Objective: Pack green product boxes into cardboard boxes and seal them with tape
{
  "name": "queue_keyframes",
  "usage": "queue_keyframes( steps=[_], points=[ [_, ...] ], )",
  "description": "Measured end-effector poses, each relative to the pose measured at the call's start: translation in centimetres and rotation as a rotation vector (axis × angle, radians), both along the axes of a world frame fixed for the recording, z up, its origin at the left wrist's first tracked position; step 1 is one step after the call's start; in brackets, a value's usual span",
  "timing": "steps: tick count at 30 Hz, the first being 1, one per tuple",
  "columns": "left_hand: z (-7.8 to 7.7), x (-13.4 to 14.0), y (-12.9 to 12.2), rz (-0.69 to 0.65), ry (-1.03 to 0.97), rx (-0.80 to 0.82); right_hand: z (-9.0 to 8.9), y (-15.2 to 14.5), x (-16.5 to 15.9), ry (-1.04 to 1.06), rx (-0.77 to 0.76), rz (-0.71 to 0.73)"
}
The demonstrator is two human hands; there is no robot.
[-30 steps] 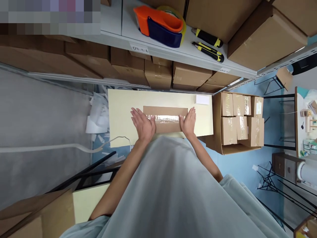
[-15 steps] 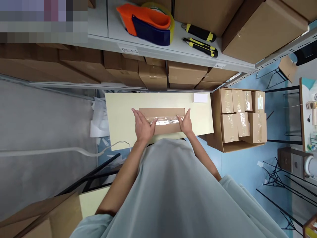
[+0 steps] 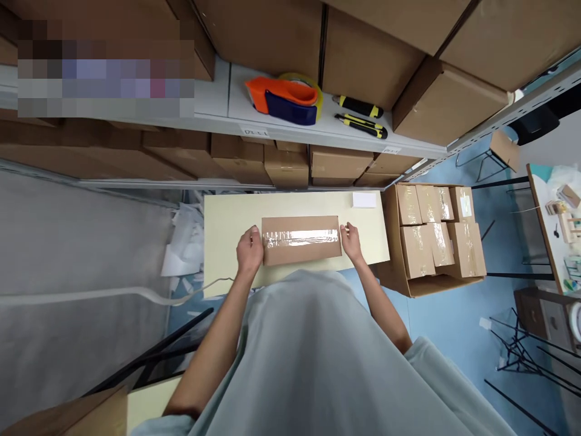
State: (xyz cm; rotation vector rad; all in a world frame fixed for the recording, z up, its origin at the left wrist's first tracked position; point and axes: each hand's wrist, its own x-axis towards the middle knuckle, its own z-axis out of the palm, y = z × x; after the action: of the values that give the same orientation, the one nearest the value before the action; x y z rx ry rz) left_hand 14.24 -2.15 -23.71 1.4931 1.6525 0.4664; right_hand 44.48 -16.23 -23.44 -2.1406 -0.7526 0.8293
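Observation:
A flat, brown cardboard box point(image 3: 302, 248) lies lengthwise on the pale tabletop point(image 3: 231, 209), a strip of shiny clear tape running along its top. My left hand point(image 3: 250, 249) is closed with curled fingers against the box's left end. At the right end my right hand point(image 3: 351, 242) has its fingers bent in, the thumb side by the box's edge. The box is held between both hands. Where the fingertips meet the cardboard is partly hidden.
A large open carton point(image 3: 394, 242) with several taped boxes stands right of the table. On the shelf ahead lie an orange and blue tape dispenser point(image 3: 290, 109) and two utility knives point(image 3: 361, 107). A white label point(image 3: 364, 200) sits at the table's back right. A white cable point(image 3: 136, 293) hangs at left.
Both hands have left the top of the box, where they pressed the tape with fingers spread, and moved outward to its two ends. The camera view has tilted up slightly.

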Motion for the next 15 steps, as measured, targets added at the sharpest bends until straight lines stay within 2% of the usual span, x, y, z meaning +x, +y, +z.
queue_keyframes(
  steps=[5,8,12,15],
  points=[
    [1.8,0.7,0.3,0.084,0.049,-0.043,1.4,0.9,-1.2,-0.05,0.018,0.058],
    [3.5,1.2,0.9,0.099,0.042,-0.023,2.6,2.2,-1.5,-0.079,0.032,0.08],
    [5.6,0.9,1.5,0.112,-0.021,0.035,4.5,3.4,-1.1,-0.114,0.128,0.102],
    [5.6,0.5,1.2,0.096,-0.163,0.084,4.9,2.8,-1.1,-0.096,0.179,0.1]
  ],
)
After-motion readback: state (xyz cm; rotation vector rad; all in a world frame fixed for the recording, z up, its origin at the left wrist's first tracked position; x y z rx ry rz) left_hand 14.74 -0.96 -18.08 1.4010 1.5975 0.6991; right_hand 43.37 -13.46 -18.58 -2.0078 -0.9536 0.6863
